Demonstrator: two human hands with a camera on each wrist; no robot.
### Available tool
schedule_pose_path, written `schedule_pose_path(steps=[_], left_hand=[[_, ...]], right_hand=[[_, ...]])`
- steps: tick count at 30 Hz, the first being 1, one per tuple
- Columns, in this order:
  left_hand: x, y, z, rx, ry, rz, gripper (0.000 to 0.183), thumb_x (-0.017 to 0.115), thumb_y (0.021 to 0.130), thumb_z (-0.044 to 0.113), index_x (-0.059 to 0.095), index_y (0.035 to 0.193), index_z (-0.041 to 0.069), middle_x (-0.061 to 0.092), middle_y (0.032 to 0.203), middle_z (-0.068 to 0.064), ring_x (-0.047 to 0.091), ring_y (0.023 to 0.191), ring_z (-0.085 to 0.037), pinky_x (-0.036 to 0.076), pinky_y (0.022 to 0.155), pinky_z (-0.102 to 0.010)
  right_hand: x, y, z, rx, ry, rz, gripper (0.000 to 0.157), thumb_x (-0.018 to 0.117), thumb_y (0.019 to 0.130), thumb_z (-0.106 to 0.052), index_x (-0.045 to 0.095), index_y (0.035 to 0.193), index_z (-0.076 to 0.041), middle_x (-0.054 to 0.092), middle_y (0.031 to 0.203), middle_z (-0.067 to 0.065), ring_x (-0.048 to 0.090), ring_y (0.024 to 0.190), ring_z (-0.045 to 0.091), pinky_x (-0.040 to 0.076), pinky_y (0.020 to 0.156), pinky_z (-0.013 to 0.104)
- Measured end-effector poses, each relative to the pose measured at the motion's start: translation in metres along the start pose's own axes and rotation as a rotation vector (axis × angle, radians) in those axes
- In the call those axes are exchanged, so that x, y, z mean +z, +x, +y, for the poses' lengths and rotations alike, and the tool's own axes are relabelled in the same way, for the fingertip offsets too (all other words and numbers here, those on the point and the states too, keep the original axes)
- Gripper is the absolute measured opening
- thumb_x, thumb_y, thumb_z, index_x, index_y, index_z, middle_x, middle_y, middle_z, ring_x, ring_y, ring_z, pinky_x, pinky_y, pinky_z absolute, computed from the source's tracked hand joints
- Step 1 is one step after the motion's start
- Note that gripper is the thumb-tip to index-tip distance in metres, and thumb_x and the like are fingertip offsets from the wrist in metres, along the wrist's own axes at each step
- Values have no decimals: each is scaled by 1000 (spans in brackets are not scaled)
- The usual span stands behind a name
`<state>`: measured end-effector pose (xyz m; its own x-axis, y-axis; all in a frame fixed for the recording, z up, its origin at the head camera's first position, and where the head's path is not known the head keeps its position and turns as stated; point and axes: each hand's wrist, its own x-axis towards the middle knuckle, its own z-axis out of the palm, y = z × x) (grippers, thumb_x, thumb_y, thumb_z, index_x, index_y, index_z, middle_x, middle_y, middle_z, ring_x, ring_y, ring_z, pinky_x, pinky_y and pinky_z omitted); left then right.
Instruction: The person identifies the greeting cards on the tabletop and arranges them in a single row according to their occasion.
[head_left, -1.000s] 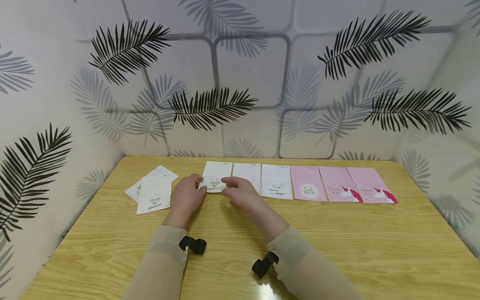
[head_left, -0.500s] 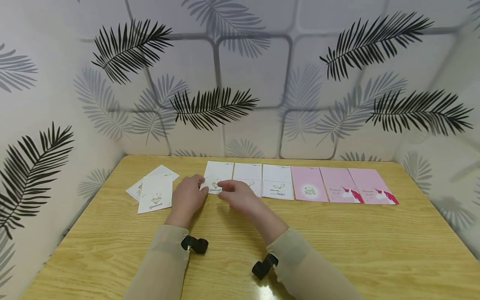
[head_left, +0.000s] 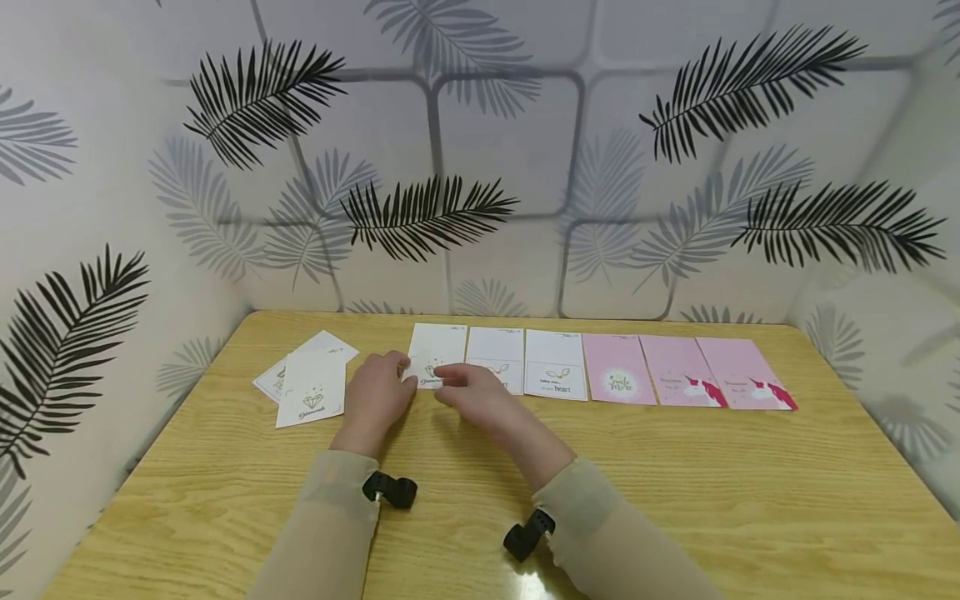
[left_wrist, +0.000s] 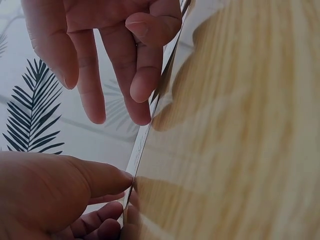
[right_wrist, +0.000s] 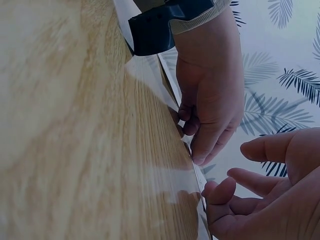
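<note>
A white card with a gold diamond print (head_left: 438,337) lies flat at the left end of a row on the wooden table. Along its left edge rests my left hand (head_left: 375,396), thumb and fingertips touching the card's side and lower left corner. My right hand (head_left: 483,400) hovers at the card's lower right, fingers loosely bent and apart, covering part of the print. Seen from the left wrist, the left thumb (left_wrist: 107,177) meets the card's edge at the tabletop, while the right hand (left_wrist: 120,55) hangs free with nothing in it.
Rightward run two white winged cards (head_left: 495,342) (head_left: 553,346), a pink "Smile More" card (head_left: 615,350) and two pink unicorn cards (head_left: 671,354) (head_left: 731,354). Two overlapping white cards (head_left: 311,375) lie left of the left hand. Leaf-patterned walls border the wooden table (head_left: 450,517).
My right hand has drawn slightly left and toward me, off the diamond card's right side. The left hand stays at the card's left edge; the cards keep their places.
</note>
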<state>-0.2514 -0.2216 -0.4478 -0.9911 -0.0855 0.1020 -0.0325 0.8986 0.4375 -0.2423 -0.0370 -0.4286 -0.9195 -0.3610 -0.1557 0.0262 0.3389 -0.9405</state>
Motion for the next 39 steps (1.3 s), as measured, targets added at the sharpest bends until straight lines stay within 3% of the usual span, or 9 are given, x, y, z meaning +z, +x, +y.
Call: schedule_pose_path(steps=[7, 15, 28, 34, 39], left_hand=[[-6, 0, -7, -51, -52, 0, 40, 69, 107, 19, 69, 142, 0, 72, 129, -21, 70, 117, -42, 57, 96, -58], [-28, -8, -21, -52, -96, 72, 43, 64, 108, 20, 66, 147, 0, 71, 131, -24, 66, 119, -47, 56, 95, -60], [-67, -16, -75, -63, -68, 129, 46, 62, 108, 20, 62, 148, -3, 67, 133, -30, 62, 118, -57, 53, 92, -66], [-77, -18, -103, -116, -74, 154, 48, 61, 109, 21, 60, 150, -3, 65, 136, -31, 60, 122, -57, 52, 94, -68], [-80, -18, -120, -121, -85, 162, 49, 61, 109, 21, 58, 152, -4, 65, 140, -31, 61, 125, -57, 50, 96, -69]], right_hand=[[5, 0, -4, -12, 9, 22, 42, 67, 107, -13, 68, 148, -3, 67, 147, 19, 64, 128, 32, 54, 104, 46], [9, 0, -6, -20, 46, 28, 43, 67, 106, -11, 68, 148, -3, 66, 148, 17, 64, 124, 28, 56, 92, 38], [28, 4, -13, -74, 133, -32, 47, 65, 106, -7, 62, 152, 2, 59, 155, 22, 64, 134, 33, 61, 93, 40], [47, 8, -19, -89, 181, -69, 49, 63, 106, -5, 60, 154, 4, 57, 155, 25, 66, 132, 38, 62, 98, 40], [60, 9, -25, -80, 194, -88, 51, 63, 104, -7, 61, 154, 1, 58, 156, 22, 73, 123, 42, 60, 103, 42]])
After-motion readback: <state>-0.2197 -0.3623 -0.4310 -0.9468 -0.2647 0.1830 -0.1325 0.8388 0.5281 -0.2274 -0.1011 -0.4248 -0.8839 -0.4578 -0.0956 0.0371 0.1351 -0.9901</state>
